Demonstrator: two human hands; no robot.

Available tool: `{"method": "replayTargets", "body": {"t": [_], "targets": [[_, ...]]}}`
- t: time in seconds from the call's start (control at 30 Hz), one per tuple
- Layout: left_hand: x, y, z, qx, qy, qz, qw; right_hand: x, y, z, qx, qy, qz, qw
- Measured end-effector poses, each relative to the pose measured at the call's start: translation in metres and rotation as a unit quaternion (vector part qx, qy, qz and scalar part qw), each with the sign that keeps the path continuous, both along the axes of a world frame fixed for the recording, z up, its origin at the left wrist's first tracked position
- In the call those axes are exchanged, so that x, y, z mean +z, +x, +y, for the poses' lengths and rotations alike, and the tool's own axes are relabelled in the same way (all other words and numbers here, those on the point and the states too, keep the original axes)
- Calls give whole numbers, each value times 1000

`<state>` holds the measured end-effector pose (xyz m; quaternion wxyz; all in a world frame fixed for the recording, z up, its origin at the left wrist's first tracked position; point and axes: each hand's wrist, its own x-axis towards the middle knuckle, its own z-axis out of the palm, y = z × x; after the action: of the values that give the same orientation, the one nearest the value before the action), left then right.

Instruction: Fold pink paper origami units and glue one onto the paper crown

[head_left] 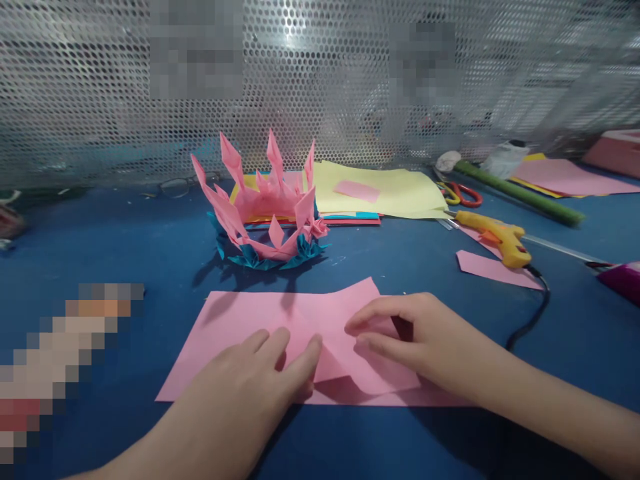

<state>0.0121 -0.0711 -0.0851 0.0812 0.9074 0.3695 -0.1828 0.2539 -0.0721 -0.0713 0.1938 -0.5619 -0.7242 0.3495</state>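
A: Where is the creased pink paper [336, 313] placed?

B: It is laid between the left hand [250, 373] and the right hand [425, 340], on top of a larger pink sheet [200, 333] spread on the blue table [100, 253].

A: How are the hands held?

B: The left is rested palm down on the paper, with thumb and fingers spread. The right is curved over the other side, its thumb and forefinger held apart; whether the paper is touched there cannot be told.

A: Which way is the paper turned?

B: One corner is pointed away, toward the far side, and another is aimed to the near right. The larger sheet's long axis is set from left to right.

A: Are any containers seen?

B: A pink box [615, 150] is placed at the far right; its contents cannot be made out.
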Motion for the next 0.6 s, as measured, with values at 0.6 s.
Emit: {"method": "replayTargets", "body": {"t": [0.6], "targets": [[0,-1,1,-10,16,-62,998,0,4,2,-8,5,1,1000]]}}
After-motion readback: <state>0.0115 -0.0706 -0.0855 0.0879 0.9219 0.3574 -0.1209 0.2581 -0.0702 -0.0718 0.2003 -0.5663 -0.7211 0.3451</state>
